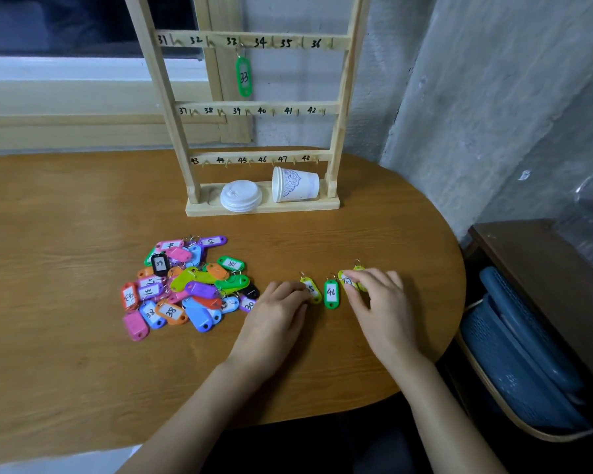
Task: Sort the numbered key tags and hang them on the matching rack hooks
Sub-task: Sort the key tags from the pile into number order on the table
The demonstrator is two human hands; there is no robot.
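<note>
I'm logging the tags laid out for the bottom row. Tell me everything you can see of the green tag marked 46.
The green tag marked 46 is a glossy, plastic-looking oblong with rounded ends, a white label with a handwritten 46, a small hole at its near end and a metal ring at its far end. It lies flat, label up, on the wooden table, pointing away from the person, between the left hand and the right hand. Neither hand touches it.
</note>
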